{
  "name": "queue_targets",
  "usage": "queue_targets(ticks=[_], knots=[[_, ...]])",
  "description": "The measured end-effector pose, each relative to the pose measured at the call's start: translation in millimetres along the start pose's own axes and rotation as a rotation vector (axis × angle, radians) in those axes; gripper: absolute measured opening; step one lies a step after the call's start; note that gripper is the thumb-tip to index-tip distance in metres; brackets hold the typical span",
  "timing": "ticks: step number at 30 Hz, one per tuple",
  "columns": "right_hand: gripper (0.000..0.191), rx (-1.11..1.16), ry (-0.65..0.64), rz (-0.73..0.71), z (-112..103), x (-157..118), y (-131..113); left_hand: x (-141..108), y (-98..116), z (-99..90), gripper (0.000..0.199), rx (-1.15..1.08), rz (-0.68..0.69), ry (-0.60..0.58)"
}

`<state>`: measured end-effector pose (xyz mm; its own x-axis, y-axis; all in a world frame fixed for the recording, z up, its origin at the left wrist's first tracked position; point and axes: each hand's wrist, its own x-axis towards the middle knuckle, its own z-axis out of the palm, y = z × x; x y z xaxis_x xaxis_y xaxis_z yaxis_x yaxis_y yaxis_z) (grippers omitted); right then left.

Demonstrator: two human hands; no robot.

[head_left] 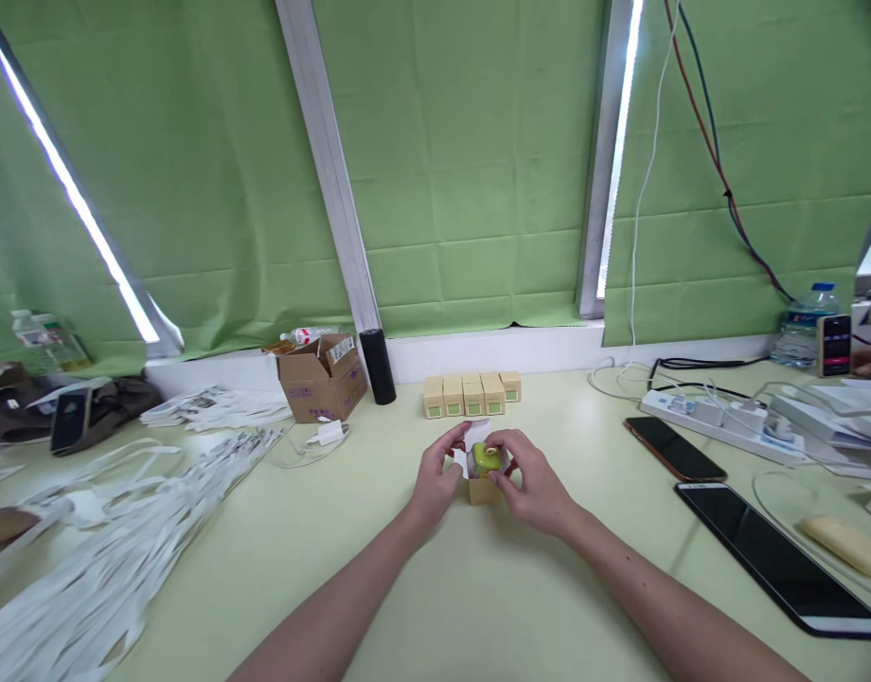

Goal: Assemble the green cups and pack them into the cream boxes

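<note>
A small kraft box (484, 492) stands upright on the pale table in front of me, its white-lined flaps raised. At its mouth is a shiny green round item (486, 459), tilted, with some clear or white wrapping around it. My right hand (533, 481) pinches the green item from the right side. On the left, my left hand (439, 475) has its fingers closed on the raised white flap (477, 434) of the box. Behind the hands several small kraft boxes (472, 395) with green labels stand in a row.
Left of the row are a black cylinder (377, 367), an open brown carton (322, 379), a white charger (328, 433) and a spread of white straps (123, 559). To the right lie a phone (675, 448), a tablet (780, 559) and a power strip (723, 426) with cables.
</note>
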<state>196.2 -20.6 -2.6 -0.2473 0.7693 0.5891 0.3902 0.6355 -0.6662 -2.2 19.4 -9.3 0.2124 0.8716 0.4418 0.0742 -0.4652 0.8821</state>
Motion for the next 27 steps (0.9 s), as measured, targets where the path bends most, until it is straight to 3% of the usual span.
queue_targets(ticks=[4, 9, 18, 27], knots=[[0.030, 0.000, -0.009, -0.011, 2, 0, 0, 0, 1, -0.4, 0.076, 0.018, 0.018, 0.001], [0.010, -0.090, 0.023, -0.024, 5, 1, 0, -1, 2, -1.1, 0.074, 0.054, 0.043, 0.008], [0.017, -0.139, 0.073, -0.043, 14, 3, 7, -2, 3, -0.6, 0.074, 0.054, 0.040, -0.003], [0.017, -0.083, 0.180, 0.068, 19, 4, 13, -3, 4, -0.2, 0.075, 0.066, 0.035, -0.007]])
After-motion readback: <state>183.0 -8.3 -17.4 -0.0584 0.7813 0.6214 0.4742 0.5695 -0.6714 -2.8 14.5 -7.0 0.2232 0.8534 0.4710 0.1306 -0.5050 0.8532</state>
